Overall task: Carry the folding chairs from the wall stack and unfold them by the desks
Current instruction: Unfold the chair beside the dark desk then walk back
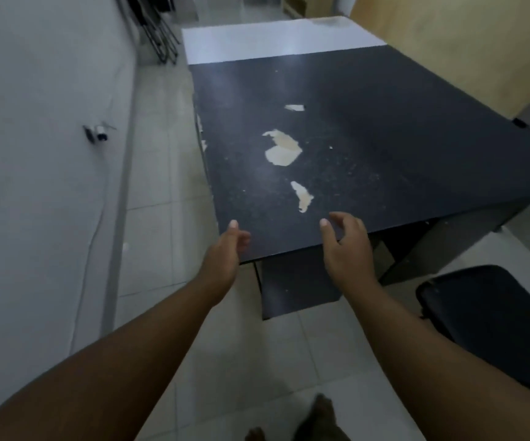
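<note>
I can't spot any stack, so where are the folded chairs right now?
The folded chairs lean against the left wall at the top left of the head view, on the floor just beyond the far left corner of the white desk.

Grey wall [34,154] at left w/ cable, pale tile floor [161,154], wood panel [464,43] at right, dim light.

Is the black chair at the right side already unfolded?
Unfolded: the black chair's seat lies flat beside the dark desk; legs are out of view.
</note>
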